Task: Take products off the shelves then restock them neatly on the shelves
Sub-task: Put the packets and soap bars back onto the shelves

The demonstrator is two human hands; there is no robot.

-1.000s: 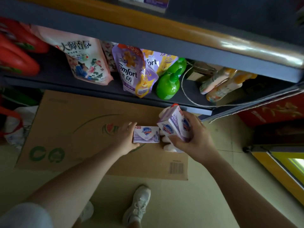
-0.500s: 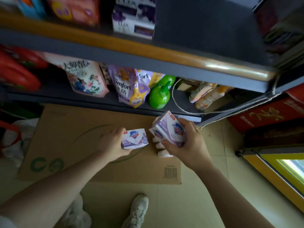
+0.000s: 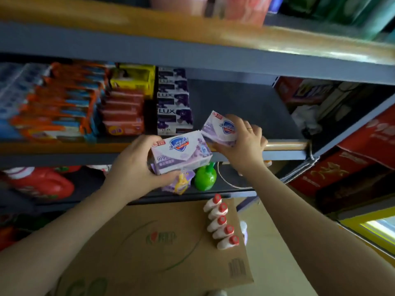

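Note:
My left hand [image 3: 136, 167] grips a purple-and-white Safeguard soap box [image 3: 181, 153] in front of the middle shelf's edge [image 3: 284, 145]. My right hand [image 3: 245, 144] holds a stack of the same soap boxes [image 3: 220, 130] just over that edge, at the mouth of a bare dark stretch of shelf [image 3: 239, 107]. A pile of dark LUX soap boxes [image 3: 174, 103] stands on the shelf just left of that stretch.
Orange and red soap packs [image 3: 121, 116] and yellow boxes [image 3: 133, 80] fill the shelf's left. Below sit a green pump bottle [image 3: 205, 178], purple pouches and a red jug [image 3: 42, 184]. On the floor lies flat cardboard [image 3: 149, 253] with several red-capped white bottles [image 3: 222, 223].
Both hands rose from above the cardboard up to the middle shelf with the soap boxes. The view tilted up, and the white bottles on the cardboard are now uncovered.

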